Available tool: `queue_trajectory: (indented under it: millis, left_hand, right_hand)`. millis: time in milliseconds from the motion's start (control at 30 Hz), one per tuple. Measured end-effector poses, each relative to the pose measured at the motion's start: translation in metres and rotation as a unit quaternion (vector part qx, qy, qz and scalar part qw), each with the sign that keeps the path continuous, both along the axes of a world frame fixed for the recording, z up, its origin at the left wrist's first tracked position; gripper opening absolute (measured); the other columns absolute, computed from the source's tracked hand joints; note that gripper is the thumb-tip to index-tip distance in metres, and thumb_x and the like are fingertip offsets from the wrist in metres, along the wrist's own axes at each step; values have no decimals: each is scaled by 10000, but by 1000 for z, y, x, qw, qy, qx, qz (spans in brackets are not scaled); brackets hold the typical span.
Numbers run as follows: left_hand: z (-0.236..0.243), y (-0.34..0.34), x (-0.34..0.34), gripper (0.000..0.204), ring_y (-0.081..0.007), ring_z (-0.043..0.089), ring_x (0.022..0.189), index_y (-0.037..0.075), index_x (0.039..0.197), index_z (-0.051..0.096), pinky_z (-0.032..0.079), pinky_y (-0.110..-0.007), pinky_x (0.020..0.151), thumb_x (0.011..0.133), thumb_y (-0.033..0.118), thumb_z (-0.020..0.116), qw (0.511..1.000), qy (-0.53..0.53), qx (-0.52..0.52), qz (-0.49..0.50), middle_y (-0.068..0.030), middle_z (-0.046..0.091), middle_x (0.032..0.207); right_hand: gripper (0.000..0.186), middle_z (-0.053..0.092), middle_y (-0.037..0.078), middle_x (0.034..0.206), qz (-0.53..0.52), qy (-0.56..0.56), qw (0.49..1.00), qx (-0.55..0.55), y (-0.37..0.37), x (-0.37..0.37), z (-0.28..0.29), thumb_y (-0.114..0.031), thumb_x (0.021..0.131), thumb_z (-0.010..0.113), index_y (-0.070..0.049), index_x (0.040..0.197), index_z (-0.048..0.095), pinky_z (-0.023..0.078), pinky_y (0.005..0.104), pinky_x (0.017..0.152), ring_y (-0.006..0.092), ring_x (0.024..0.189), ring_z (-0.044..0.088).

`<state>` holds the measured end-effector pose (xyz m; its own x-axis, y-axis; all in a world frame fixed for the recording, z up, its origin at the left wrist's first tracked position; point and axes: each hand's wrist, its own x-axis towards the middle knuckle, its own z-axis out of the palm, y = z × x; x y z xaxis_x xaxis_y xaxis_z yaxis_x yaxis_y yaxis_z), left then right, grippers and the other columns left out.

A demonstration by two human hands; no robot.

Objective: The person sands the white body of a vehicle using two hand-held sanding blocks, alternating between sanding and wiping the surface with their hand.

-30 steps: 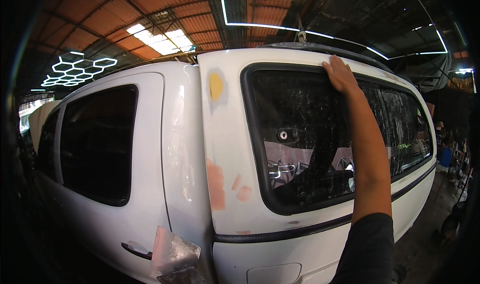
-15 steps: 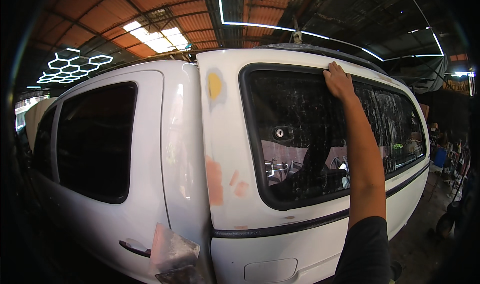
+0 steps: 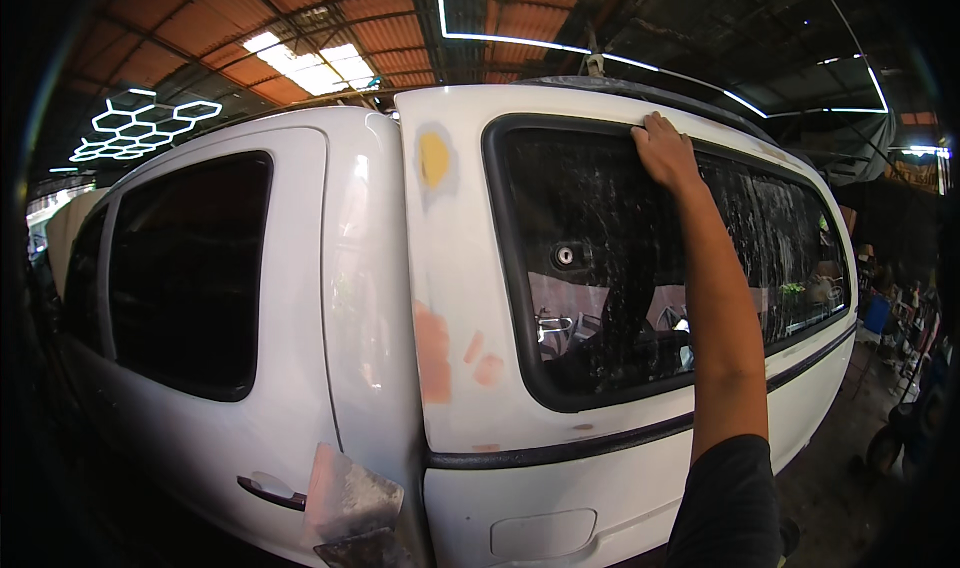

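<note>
Head: patchy veh point(image 3: 455, 268), corr. roof point(image 3: 385, 13)

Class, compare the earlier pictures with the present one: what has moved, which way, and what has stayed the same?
The right hand has shifted a little left and slightly lower at the top of the black window frame. Nothing was visibly grasped or released. The yellow patch, the pinkish patch and the flat plate near the door handle look unchanged.

head-worn left fisheye | at head height | faces white vehicle point(image 3: 455, 278) side-on | near
</note>
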<state>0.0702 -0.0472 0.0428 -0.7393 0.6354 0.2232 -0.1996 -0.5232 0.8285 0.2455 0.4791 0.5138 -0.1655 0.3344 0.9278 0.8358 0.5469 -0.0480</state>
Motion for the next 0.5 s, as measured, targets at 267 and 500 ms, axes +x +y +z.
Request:
queue_trajectory:
  millis: [267, 500]
  left_hand:
    - [3, 27, -4, 580, -294, 510, 1246, -83, 1415, 376, 378, -401, 1065, 911, 137, 562, 986, 49, 30, -157, -185, 521, 1360]
    - [25, 76, 21, 599, -325, 491, 1300, -64, 1447, 345, 367, -467, 1107, 912, 59, 585, 900, 7, -12, -435, -202, 497, 1403]
  right_hand:
    - [564, 417, 217, 1495, 330, 34, 943, 39, -124, 3, -129, -333, 1000, 426, 38, 1424, 435, 246, 430, 1175, 342, 1421, 346]
    - [821, 432, 225, 1459, 680, 389, 558, -273, -300, 61, -399, -544, 948, 518, 37, 1491, 312, 391, 461, 1065, 330, 1298, 485]
